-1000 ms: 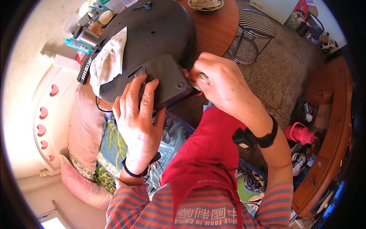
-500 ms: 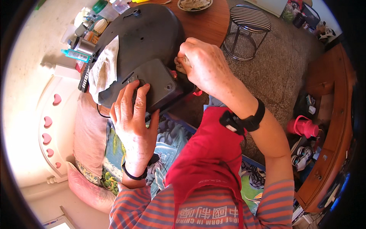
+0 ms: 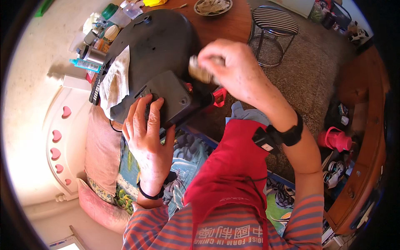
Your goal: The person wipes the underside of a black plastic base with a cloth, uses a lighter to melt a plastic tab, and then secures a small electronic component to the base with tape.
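Observation:
A large round black appliance (image 3: 164,35) lies with its underside up, a box-shaped black housing (image 3: 168,89) sticking out of its near edge. My left hand (image 3: 146,137) rests on that housing, fingers stretched over its top and the thumb at its near side. Just right of the housing, my right hand (image 3: 239,71) is closed around a crumpled pale cloth (image 3: 201,73), blurred by motion and held off the appliance. On the left of the round part lies a white textured sheet (image 3: 116,77), like a paper towel. Something red shows beside the housing.
The appliance sits on a round wooden table (image 3: 233,29) with a bowl (image 3: 212,6) at the back. Bottles, a blue tube (image 3: 86,65) and a remote control (image 3: 95,89) line its left side. A striped stool (image 3: 275,21) stands at right, a pink jug (image 3: 335,139) by the wooden cabinet (image 3: 354,175).
My right hand has drawn the cloth back a little from the housing's side, uncovering more of a red piece there. My left hand stays on the housing.

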Action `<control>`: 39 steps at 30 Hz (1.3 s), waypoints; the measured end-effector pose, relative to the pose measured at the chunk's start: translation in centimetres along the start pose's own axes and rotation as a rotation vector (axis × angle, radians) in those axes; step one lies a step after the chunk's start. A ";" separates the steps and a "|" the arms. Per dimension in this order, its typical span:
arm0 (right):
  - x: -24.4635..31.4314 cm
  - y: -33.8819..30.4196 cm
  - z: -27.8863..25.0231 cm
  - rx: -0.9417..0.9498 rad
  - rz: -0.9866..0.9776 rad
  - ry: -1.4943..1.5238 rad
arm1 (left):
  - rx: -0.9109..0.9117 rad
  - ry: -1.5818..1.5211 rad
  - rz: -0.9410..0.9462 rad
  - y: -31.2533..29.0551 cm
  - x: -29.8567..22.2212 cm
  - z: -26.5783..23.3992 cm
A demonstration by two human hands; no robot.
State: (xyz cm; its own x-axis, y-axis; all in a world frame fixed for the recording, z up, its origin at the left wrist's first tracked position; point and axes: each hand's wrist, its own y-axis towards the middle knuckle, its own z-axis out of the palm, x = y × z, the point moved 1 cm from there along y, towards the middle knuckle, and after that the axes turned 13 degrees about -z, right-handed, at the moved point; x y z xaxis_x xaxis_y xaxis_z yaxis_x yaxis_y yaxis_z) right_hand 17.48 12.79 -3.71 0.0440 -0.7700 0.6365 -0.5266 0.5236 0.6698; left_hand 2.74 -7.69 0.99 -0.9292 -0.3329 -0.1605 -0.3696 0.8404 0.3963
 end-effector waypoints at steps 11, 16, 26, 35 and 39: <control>1.4 -0.5 3.4 -0.179 -0.187 -0.009 | -0.016 0.008 0.022 0.1 0.5 0.2; 0.4 0.3 1.6 0.112 -0.278 -0.093 | -0.010 0.015 0.022 0.1 0.6 0.0; 1.5 0.7 3.5 -0.093 -0.265 0.068 | -0.013 -0.012 0.009 0.0 0.3 -0.1; -1.1 0.8 1.1 -0.011 0.052 0.024 | -0.028 -0.050 0.038 0.2 0.4 0.1; 0.5 -0.2 2.2 0.067 0.067 -0.072 | -0.058 -0.059 0.032 0.0 0.8 0.1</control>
State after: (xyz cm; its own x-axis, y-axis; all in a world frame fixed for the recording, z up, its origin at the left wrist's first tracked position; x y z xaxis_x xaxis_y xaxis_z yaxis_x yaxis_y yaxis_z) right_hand 15.70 11.51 -4.35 -0.0528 -0.7596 0.6483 -0.5823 0.5508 0.5979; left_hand 2.01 -7.87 0.79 -0.9396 -0.2788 -0.1988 -0.3404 0.8234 0.4540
